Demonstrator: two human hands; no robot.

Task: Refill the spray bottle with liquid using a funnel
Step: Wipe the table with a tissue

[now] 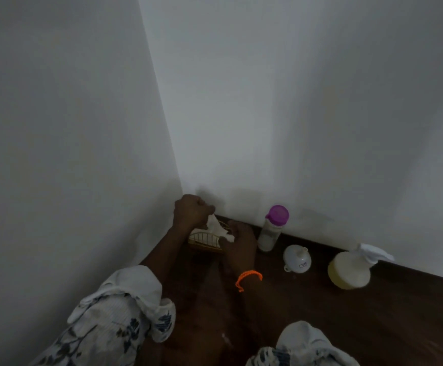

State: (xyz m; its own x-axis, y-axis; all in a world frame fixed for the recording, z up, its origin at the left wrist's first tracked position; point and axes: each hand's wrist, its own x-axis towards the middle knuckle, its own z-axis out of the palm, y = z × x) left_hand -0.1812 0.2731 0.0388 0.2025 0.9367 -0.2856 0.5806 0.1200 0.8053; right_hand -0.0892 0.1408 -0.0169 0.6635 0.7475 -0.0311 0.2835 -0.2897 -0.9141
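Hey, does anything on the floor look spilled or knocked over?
The white funnel lies tipped on its side between the purple-capped bottle and the spray bottle, both upright. A faint wet-looking sheen shows on the floor near the knees, too dim to confirm.

Tissue holder (206,240) half behind right hand (239,245)

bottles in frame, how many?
2. Purple-capped bottle upright against the wall; spray bottle to its right, past the funnel. None apparent behind the hands.
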